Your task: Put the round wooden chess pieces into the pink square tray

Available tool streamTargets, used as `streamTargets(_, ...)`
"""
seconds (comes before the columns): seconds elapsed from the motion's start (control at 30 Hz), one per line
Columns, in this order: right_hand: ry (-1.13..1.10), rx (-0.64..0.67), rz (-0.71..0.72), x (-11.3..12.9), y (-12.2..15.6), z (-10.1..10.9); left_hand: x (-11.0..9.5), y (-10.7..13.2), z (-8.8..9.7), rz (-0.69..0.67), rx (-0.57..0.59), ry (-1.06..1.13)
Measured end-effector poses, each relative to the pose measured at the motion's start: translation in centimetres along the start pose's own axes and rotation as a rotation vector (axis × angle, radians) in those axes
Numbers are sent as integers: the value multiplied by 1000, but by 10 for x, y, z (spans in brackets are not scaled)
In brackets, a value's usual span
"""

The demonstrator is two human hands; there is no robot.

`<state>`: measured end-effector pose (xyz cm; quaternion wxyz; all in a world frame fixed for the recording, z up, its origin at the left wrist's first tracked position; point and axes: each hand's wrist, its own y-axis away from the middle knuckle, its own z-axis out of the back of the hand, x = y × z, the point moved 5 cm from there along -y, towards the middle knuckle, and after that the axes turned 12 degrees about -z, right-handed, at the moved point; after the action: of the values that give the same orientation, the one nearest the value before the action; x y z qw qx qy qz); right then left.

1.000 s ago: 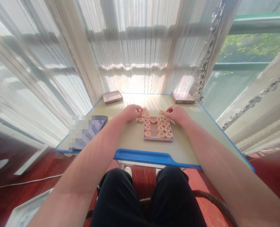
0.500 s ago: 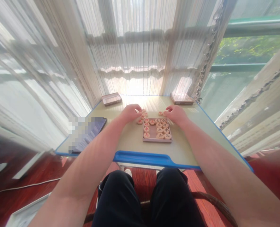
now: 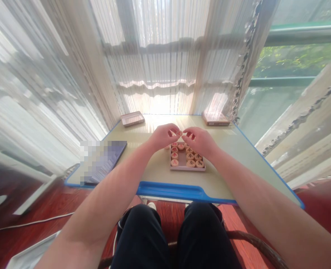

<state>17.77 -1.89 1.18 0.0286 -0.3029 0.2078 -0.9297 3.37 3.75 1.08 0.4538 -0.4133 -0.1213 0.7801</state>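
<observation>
A small shallow tray (image 3: 187, 168) lies on the table (image 3: 227, 164) in front of me, holding several round wooden chess pieces (image 3: 190, 156) with red and black characters. My left hand (image 3: 164, 136) and my right hand (image 3: 199, 140) hover together just above the tray's far end, fingertips almost touching. Between them sits one wooden piece (image 3: 178, 133), pinched by my left fingertips; my right fingers are curled close beside it. A few loose pieces lie on the table by my left hand, partly hidden.
A dark phone (image 3: 109, 158) lies at the table's left. Two flat boxes (image 3: 132, 118) (image 3: 215, 118) stand at the far corners by the sheer curtains (image 3: 159, 67). The table has a blue rim (image 3: 171, 189); my legs are under it.
Both hands have lifted from the table beyond the tray and come together over it. A wooden piece is now held up between the fingertips.
</observation>
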Motion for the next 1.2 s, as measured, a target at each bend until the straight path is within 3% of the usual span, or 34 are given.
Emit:
streamTargets(0.47, 7, -26, 51, 4, 1, 8, 0, 0, -4, 157, -53, 335)
streamTargets(0.8, -43, -25, 54, 4, 2, 9, 1, -1, -4, 172, 14, 489)
streamTargets(0.97, -41, -1, 27, 5, 2, 9, 2, 0, -5, 181, 71, 500)
streamTargets(1.2, -78, 11, -7, 5, 3, 9, 4, 1, -2, 188, 53, 463)
